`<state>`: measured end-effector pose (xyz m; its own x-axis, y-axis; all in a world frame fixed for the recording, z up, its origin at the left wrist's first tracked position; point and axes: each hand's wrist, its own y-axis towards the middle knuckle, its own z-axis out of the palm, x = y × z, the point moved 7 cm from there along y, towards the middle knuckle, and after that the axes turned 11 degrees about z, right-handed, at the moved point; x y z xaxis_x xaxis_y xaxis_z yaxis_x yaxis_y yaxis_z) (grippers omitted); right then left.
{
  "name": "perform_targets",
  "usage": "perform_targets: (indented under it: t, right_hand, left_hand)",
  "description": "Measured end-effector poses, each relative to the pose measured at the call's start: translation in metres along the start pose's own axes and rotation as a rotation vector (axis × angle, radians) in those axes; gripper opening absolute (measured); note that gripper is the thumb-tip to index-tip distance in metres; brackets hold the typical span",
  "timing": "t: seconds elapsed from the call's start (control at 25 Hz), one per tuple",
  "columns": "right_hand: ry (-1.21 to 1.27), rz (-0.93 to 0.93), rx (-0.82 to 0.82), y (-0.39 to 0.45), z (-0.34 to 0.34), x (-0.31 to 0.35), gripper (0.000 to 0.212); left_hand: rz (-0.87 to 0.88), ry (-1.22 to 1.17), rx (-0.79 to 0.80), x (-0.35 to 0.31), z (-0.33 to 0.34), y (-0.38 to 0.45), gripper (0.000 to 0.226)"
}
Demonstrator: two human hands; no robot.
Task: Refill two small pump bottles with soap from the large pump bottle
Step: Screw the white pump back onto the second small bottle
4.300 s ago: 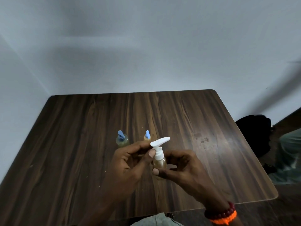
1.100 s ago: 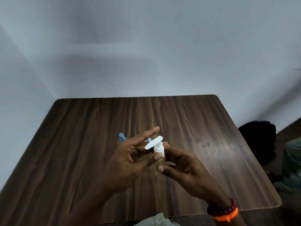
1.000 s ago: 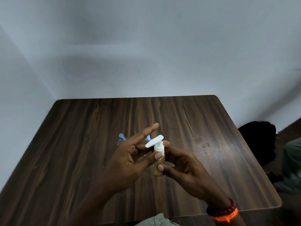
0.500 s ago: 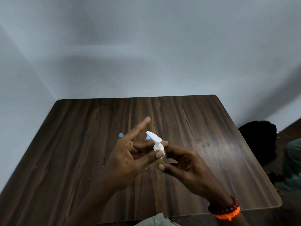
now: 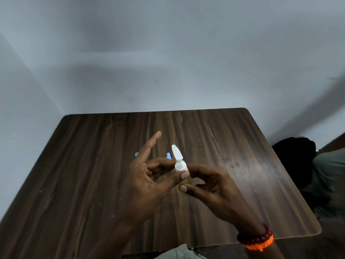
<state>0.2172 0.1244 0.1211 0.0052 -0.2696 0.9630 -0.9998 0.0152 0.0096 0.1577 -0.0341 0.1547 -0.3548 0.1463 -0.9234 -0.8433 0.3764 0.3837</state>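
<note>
A: We hold the bottle (image 5: 184, 179) above the middle of the counter (image 5: 233, 139). Right hand (image 5: 211, 186) grip: thumb and fingers clamped on the amber body. Left hand (image 5: 147, 176) grip: thumb and a bent finger pinched on the white collar under the pump (image 5: 177, 156), index finger pointing free.

B: Small bottles?

A: Only two blue tips (image 5: 136, 154) show past our left fingers, toward the far edge. The rest is hidden.

B: Risks from here?

A: We judge this to be twisting the pump at its collar. If the right grip slackens, the body turns with the collar and nothing shifts. If the bottle tips once the pump is free, soap spills on the counter. A slip forward would knock the small ones.
</note>
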Motion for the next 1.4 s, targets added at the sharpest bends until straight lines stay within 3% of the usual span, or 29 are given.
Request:
perform_targets:
  t: [0.32,0.44,0.56,0.68,0.8,0.88,1.08,1.2,1.4]
  right_hand:
    - [0.01,0.076,0.02,-0.001,0.0,-0.013,0.041]
    - [0.018,0.159,0.119,-0.003,0.004,-0.025,0.036]
    - [0.0,0.201,0.08,-0.006,0.008,-0.036,0.035]
    - [-0.036,0.256,-0.09,-0.006,0.004,-0.056,0.039]
    - [-0.063,0.388,-0.322,-0.002,-0.008,-0.096,0.048]
    - [-0.065,0.391,-0.469,0.008,-0.016,-0.12,0.043]
    - [-0.145,0.478,-0.649,0.051,-0.023,-0.185,0.031]
    - [-0.165,0.593,-0.644,0.073,-0.024,-0.221,0.013]
    - [-0.19,0.65,-0.672,0.107,-0.029,-0.248,0.019]
  left_hand:
    - [-0.03,0.028,0.136,0.015,0.007,-0.002,0.086]
    - [-0.1,-0.026,0.278,0.028,0.013,-0.01,0.086]
    - [-0.195,-0.093,0.313,0.042,0.017,-0.017,0.081]
    - [-0.311,-0.088,0.233,0.065,0.01,-0.02,0.073]
    - [-0.428,0.283,0.141,0.1,-0.016,-0.024,0.072]
    - [-0.534,0.549,0.07,0.131,-0.039,-0.033,0.066]
    - [-0.875,0.738,-0.048,0.223,-0.089,-0.047,0.063]
    - [-0.811,0.706,-0.132,0.251,-0.101,-0.03,0.076]
    - [-0.686,0.653,-0.222,0.285,-0.106,-0.004,0.071]
